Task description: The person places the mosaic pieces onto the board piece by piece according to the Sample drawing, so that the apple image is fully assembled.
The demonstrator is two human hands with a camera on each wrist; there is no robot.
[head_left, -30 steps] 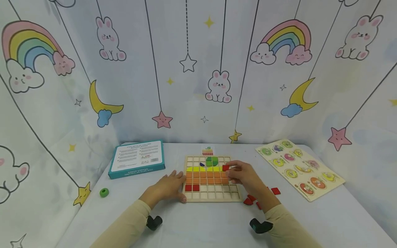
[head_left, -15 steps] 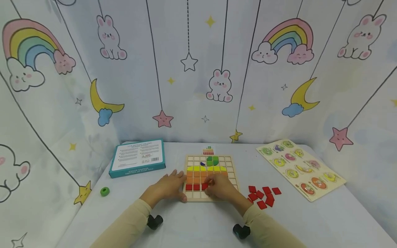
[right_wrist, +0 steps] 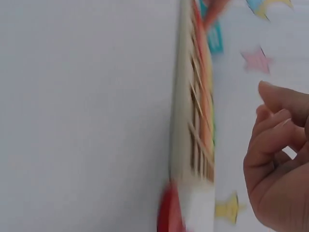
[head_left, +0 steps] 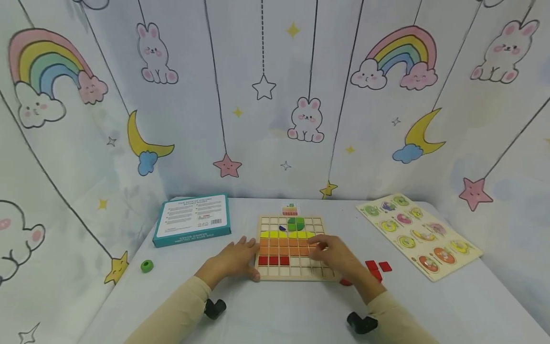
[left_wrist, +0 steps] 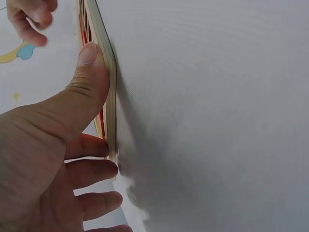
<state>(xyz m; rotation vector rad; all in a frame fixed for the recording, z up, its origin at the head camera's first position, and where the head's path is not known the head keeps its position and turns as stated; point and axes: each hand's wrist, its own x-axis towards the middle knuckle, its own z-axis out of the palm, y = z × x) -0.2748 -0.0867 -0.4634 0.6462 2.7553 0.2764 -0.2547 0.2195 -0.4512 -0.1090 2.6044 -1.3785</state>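
A wooden grid board (head_left: 296, 277) lies on the table with rows of yellow tiles (head_left: 268, 234), orange tiles (head_left: 279, 242) and 3 red tiles (head_left: 273, 261) along its lower left. Green pieces (head_left: 295, 224) and a small dark blue piece (head_left: 282, 228) sit near its top. My left hand (head_left: 235, 258) rests against the board's left side; in the left wrist view its thumb (left_wrist: 87, 72) touches the edge and the fingers are spread. Above the board's right part is my right hand (head_left: 334, 253). The right wrist view shows its fingers (right_wrist: 270, 140) loosely bent, holding nothing.
Loose red tiles (head_left: 385, 266) lie right of the board, partly behind the right forearm. A small picture card (head_left: 290, 209) stands behind the board. A teal box (head_left: 192, 220) and green bead (head_left: 147, 266) are at left; a fruit puzzle board (head_left: 418, 234) is at right.
My right hand brought a red tile down to the lower row, let go of it beside the other two, and moved back right. The left hand stayed at the board's side.
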